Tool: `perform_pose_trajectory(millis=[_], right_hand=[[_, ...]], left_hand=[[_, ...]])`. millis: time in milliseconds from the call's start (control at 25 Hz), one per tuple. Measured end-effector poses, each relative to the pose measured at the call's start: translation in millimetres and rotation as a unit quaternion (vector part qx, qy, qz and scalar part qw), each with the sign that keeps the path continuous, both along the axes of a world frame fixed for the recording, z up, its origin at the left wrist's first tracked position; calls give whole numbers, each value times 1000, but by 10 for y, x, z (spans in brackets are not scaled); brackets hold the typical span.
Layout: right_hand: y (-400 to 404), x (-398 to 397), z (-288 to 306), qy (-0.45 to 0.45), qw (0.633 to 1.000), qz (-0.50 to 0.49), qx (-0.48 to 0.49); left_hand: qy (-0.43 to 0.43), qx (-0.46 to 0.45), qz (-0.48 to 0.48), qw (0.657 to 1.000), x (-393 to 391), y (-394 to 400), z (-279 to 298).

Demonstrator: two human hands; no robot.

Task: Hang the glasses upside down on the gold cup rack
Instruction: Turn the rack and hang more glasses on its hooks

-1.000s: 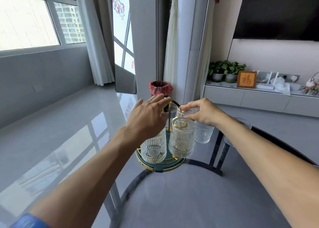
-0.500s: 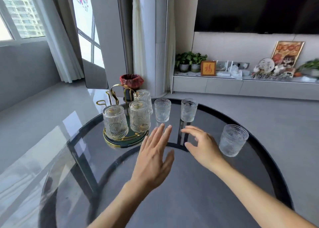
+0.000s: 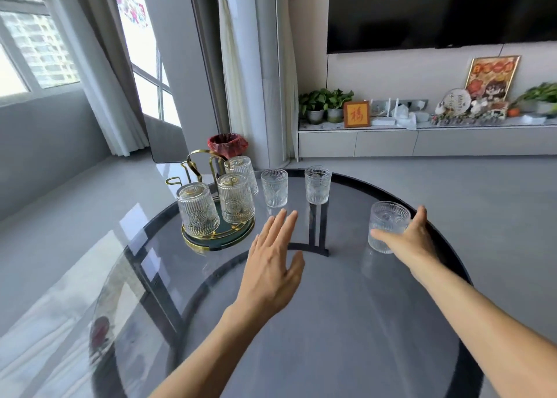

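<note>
The gold cup rack [image 3: 195, 162] stands on a dark green round base [image 3: 238, 237] at the table's far left. Three ribbed glasses hang on it upside down: one at the front left [image 3: 197, 214], one in the middle [image 3: 235, 200], one behind [image 3: 241, 168]. Two upright glasses [image 3: 274, 188] [image 3: 317, 185] stand right of the rack. A third upright glass [image 3: 387, 220] stands near the right rim, with my right hand [image 3: 413, 241] wrapped around it, thumb in front and fingers behind. My left hand [image 3: 271, 265] hovers flat over the table with spread fingers, holding nothing.
The round dark glass table [image 3: 331, 322] has a black rim close behind the right glass. Beyond it stand a red-lined bin [image 3: 227, 144] on the floor and a low white cabinet [image 3: 422, 140] with plants and ornaments.
Both hands have left the rack. My right hand swung to the right and closed around the far right glass. My left hand pulled back toward the table's middle.
</note>
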State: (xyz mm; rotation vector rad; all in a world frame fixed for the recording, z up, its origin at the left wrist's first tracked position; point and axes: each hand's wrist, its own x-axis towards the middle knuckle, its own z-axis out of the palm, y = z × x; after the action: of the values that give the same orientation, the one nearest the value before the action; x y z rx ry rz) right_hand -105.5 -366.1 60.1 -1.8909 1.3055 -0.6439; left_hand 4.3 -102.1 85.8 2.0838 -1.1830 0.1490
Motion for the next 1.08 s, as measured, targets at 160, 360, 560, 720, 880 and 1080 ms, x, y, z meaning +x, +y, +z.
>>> perform_pose_trajectory(millis=[160,360,560,720,880,1080], right_hand=[[105,301,-116,5,1000,-11,-16],[684,710,44,-32,995,85,33],[1582,1056,316,-306,857,282,305],[1986,1338,734,-347,790,377,337],[2090,1575,1133,-318,829,402,226],[1867,2097,1532,-215,909,351,-65]], left_hand=[[20,-22,30,999,167,106,-110],[87,-96,98,987,281,232,-258],[426,-336,133,829,404,391,-50],[533,-444,40,719,646,642,255],[471,-485,31,736,1097,954,627],[317,-435,124,833,1915,1291,878]])
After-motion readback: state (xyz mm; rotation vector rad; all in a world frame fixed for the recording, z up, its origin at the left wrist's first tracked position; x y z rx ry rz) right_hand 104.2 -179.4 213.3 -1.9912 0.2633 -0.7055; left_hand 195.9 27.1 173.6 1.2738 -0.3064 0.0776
